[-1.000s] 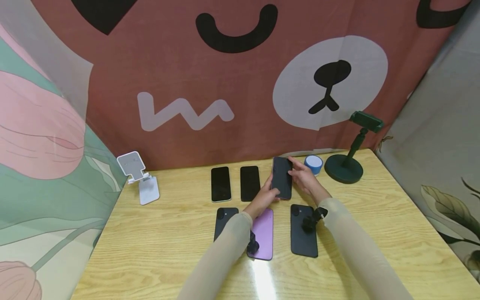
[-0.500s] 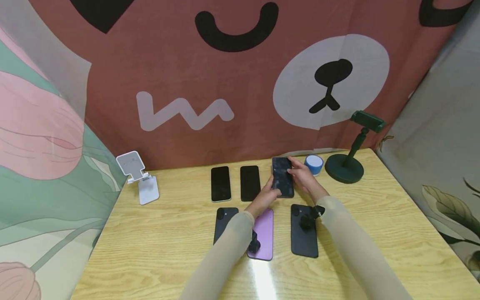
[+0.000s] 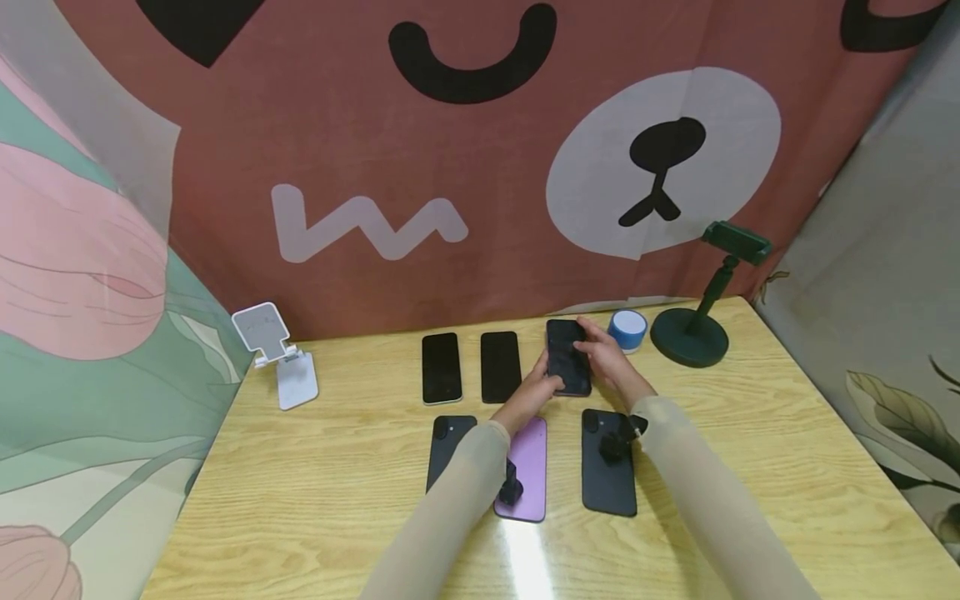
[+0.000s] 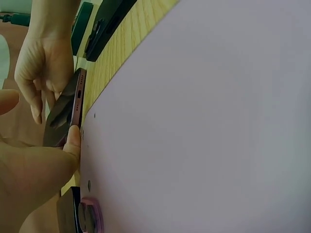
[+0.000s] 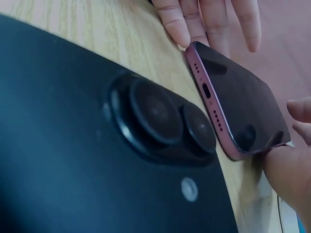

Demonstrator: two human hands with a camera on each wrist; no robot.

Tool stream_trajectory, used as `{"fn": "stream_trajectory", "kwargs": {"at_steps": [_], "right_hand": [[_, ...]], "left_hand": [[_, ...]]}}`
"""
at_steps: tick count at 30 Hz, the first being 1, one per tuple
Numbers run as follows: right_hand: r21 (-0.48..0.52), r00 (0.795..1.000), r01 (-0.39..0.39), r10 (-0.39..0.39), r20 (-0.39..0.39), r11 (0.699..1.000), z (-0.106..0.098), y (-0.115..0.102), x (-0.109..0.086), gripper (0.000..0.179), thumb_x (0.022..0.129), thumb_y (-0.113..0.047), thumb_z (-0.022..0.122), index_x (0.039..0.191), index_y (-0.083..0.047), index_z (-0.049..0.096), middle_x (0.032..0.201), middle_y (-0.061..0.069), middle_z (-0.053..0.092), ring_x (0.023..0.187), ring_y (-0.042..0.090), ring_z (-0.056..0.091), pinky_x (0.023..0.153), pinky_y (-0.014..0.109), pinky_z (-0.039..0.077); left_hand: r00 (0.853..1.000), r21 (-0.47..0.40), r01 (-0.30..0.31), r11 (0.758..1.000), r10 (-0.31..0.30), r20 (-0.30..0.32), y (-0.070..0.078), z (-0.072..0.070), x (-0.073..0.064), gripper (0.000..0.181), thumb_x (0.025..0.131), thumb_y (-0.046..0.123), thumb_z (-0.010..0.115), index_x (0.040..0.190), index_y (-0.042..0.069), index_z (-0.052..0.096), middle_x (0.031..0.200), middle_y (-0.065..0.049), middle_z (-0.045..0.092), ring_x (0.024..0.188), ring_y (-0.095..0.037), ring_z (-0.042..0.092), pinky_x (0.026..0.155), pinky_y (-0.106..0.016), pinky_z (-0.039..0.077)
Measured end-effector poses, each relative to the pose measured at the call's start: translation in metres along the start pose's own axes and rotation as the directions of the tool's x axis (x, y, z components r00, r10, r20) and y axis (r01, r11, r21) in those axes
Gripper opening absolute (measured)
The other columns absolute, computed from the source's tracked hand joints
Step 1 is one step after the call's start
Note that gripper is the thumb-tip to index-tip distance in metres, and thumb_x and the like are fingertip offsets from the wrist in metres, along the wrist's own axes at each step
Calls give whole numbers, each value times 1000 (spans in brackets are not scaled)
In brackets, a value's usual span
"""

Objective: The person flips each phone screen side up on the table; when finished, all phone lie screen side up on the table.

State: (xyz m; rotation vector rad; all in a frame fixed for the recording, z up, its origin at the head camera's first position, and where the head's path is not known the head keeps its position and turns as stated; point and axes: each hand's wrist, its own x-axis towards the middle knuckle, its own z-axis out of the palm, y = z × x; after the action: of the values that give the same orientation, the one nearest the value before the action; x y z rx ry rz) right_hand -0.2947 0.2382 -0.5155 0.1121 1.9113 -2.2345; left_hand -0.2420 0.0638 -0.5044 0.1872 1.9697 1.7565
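Observation:
Both hands are at a smartphone (image 3: 567,367), screen up, at the back right of the table. Its pink-purple rim and charging port show in the right wrist view, close over the wood. The left hand (image 3: 527,393) holds the lower left corner, thumb (image 4: 73,140) at the bottom edge, fingers fairly straight along the left side. From the right, the right hand (image 3: 609,358) grips the long edge near the top. Under the left wrist lies a purple phone (image 3: 531,467), back up. A black phone (image 5: 58,111) with two lenses lies below the right hand.
Two black-screened phones (image 3: 500,367) lie left of the held one. Another dark phone (image 3: 448,442) is partly covered by the left sleeve. A blue-edged round item (image 3: 627,331) and a green stand (image 3: 690,337) stand right; a white stand (image 3: 297,379) stands left.
The held phone tips flatter and shifts slightly right and towards the person, with both hands staying on it. The other phones stay where they were.

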Motion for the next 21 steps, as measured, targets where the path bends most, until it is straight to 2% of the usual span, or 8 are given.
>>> {"fn": "stream_trajectory", "kwargs": {"at_steps": [5,9,13,21], "right_hand": [[-44,1000,22,-23,-4,999,3,-6,-7,63,95,6,40,151,-2,12,157,14,3,143,28,-2,114,43,2],[-56,999,28,-29,-15,998,3,-5,-8,62,95,6,39,150,0,11,157,14,4,143,28,-1,114,42,1],[-74,999,12,-15,-40,997,1,1,-4,62,96,4,40,151,-2,12,157,13,6,144,27,1,115,42,3],[-54,999,15,-16,-33,998,0,3,-7,61,97,3,41,151,-1,11,157,15,7,144,27,3,115,42,3]], "left_hand": [[1000,19,5,1000,-5,2,-1,0,1,79,86,16,49,154,19,7,156,-6,21,135,-23,31,102,-41,35],[1000,20,-1,1000,1,8,-2,0,2,80,86,14,49,154,18,7,156,-5,21,138,-25,26,105,-43,33],[1000,15,-16,1000,16,9,-2,0,1,84,85,11,53,154,17,6,156,-8,21,139,-30,22,107,-43,30],[1000,86,-5,996,6,-8,-4,-1,0,87,87,14,62,154,18,6,156,-9,20,139,-31,25,107,-43,31]]}}
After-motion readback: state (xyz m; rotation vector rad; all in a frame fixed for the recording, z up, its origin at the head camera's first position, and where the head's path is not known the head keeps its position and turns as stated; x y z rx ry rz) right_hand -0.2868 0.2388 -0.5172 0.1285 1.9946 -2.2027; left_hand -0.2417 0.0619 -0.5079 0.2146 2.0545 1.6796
